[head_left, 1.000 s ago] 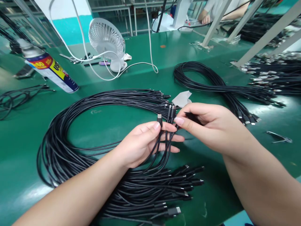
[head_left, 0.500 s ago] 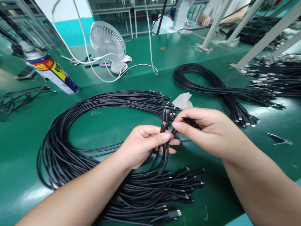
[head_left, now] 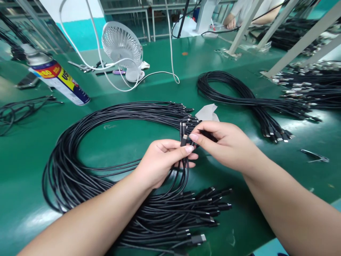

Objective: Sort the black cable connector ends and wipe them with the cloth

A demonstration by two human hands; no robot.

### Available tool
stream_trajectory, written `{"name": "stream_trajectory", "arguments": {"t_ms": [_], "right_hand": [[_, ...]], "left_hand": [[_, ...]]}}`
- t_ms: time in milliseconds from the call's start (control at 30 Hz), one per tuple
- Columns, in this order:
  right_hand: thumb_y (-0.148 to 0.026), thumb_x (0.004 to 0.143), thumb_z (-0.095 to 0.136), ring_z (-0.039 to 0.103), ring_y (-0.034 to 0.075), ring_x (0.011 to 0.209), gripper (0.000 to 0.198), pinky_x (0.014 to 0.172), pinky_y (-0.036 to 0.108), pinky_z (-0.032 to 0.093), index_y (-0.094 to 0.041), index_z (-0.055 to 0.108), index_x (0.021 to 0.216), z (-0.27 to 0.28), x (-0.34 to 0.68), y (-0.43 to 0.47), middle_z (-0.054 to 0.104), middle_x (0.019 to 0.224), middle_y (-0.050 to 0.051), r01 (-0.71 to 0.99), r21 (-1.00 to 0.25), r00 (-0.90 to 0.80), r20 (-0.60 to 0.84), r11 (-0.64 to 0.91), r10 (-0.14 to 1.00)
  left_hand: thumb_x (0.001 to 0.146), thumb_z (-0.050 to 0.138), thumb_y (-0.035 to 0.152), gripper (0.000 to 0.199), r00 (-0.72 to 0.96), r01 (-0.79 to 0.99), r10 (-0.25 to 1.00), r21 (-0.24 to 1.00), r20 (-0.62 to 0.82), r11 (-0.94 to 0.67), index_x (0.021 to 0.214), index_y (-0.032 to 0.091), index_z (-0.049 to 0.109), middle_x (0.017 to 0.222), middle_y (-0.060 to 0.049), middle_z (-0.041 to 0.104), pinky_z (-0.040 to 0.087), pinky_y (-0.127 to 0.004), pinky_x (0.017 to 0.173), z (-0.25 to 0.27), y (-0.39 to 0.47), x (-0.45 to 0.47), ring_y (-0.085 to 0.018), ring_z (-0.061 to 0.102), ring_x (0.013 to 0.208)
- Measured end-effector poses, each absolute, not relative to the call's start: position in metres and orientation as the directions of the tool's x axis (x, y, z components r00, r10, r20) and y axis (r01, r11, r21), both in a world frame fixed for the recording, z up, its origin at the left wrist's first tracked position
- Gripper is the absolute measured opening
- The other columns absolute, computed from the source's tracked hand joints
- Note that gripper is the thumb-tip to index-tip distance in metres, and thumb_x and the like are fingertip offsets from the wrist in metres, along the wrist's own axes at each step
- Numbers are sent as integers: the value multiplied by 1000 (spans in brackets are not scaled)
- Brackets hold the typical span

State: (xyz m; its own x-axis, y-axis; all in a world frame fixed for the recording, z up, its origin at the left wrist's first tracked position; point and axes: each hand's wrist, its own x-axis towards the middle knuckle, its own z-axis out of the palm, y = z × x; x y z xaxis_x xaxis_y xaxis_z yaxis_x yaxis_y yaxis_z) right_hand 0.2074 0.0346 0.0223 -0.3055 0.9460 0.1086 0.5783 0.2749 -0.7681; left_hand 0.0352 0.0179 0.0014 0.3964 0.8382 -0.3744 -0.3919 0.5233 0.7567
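Now the left hand (head_left: pixel 157 161) has its thumb folded over the black cable plugs (head_left: pixel 184 139), bunching upright a plug that stood apart a second ago, while the right hand (head_left: pixel 223 145) has come nearer and pinches at the cluster's edge, so the ends seem gathered together; the dark thing in its palm is unclear. Around and below the left hand, a big cable coil (head_left: pixel 64 156) crowds the desk (head_left: pixel 128 142), and just beyond the right hand lies a white scrap (head_left: pixel 205 112), with a smaller coil (head_left: pixel 257 101) farther out.
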Motion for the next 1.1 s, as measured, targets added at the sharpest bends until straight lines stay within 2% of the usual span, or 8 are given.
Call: {"name": "stream_trajectory", "arguments": {"t_ms": [200,300,400,467,600,700,900,1100], "right_hand": [[-37,88,56,59,16,70,21,62,27,45,-20,68,87,30,226,44,68,80,3,570,-767,-147,259,295,955],[-40,88,56,54,16,65,24,62,28,43,-19,68,91,22,254,61,64,77,3,770,-602,-75,241,209,968],[-36,80,64,58,22,82,25,82,37,44,-16,70,94,-4,278,84,62,93,10,905,-416,29,263,86,964],[-34,77,67,58,24,89,30,88,38,42,-15,70,100,-22,283,97,62,100,12,896,-439,47,239,64,970],[-25,74,66,57,23,79,12,79,36,43,-15,67,79,-30,278,108,62,82,10,847,-528,44,198,69,979],[-31,82,60,54,18,71,15,71,32,43,-16,61,76,-11,270,98,59,73,5,757,-638,-15,201,142,980],[-48,90,56,47,8,55,32,52,23,40,-16,57,83,14,240,59,57,74,0,348,-898,-405,116,270,907],[-34,83,71,63,11,64,20,61,25,51,-15,65,84,6,216,51,65,76,0,30,-998,-612,22,51,790]], "left_hand": [[75,79,32,25,474,-344,792,747,-384,568,83,11,70,87,-5,72,58,-25,67,-2,21,36,-11,68,68],[83,71,36,25,517,-300,764,755,-385,584,87,12,66,91,-5,70,57,-26,68,-4,21,36,-11,67,69],[84,70,35,23,525,-256,753,770,-397,585,87,12,64,93,-6,70,56,-27,71,-3,20,36,-12,67,70],[83,71,35,24,541,-234,739,772,-401,591,87,13,63,94,-7,70,55,-27,71,-3,19,36,-12,67,72],[77,75,45,36,594,-231,714,771,-372,594,86,12,64,97,-10,70,56,-29,72,-5,17,36,-14,68,75],[71,78,49,41,583,-236,731,787,-354,569,83,12,65,95,-9,70,55,-29,70,-7,16,37,-15,68,73],[66,81,50,44,536,-210,754,805,-380,555,78,10,67,76,-5,68,51,-24,66,-10,17,37,-10,63,63],[68,79,50,42,551,-230,765,820,-334,524,68,11,64,72,-2,64,49,-23,65,-12,17,36,-10,60,62]]}}
